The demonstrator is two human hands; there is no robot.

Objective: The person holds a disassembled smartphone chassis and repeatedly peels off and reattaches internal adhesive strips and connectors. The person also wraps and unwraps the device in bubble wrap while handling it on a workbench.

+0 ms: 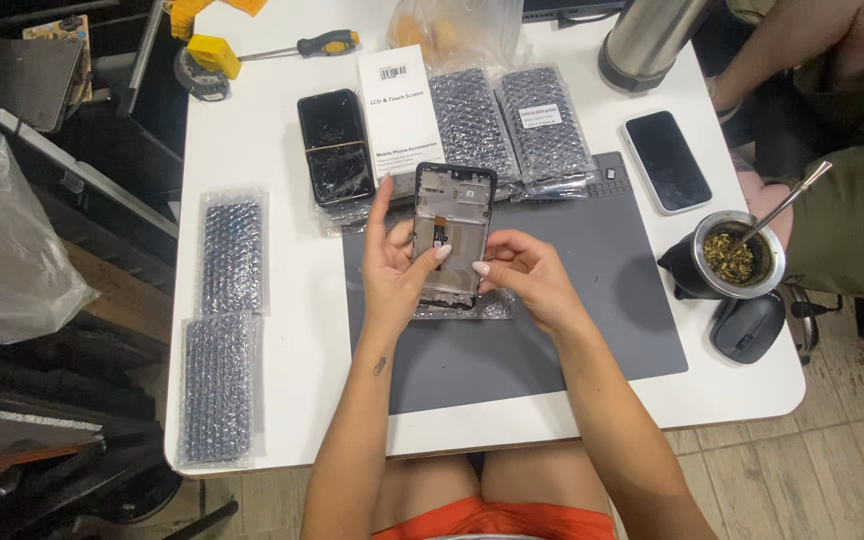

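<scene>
The phone screen assembly point(453, 232) sits upright between your two hands, above the grey work mat point(592, 330), with its bare inner frame and ribbon cable turned toward you, so you can look over the back side.

Going from big to small: the white table point(262, 150) carries everything, and the grey work mat covers its middle, giving you a soft spot right under the part. Along the left edge lie two long bubble-wrap sleeves point(224, 330), well apart from your hands. At the far side, a white parts box point(398, 105) lies beside two more bubble-wrapped packs point(507, 125), and a cracked black phone point(335, 147) rests just left of the box. A dark-screened phone point(666, 161) lies at the mat's right edge, near a cup with a metal straw point(737, 255) and a dark computer mouse point(748, 326). A yellow-handled screwdriver point(312, 45) lies at the far left.

Your left hand point(392, 265) wraps the assembly's left edge, thumb across its face, forefinger raised free. Your right hand point(527, 275) pinches the lower right edge with its fingertips, steadying it. A clear film wrapper point(467, 308) lies on the mat directly beneath.
</scene>
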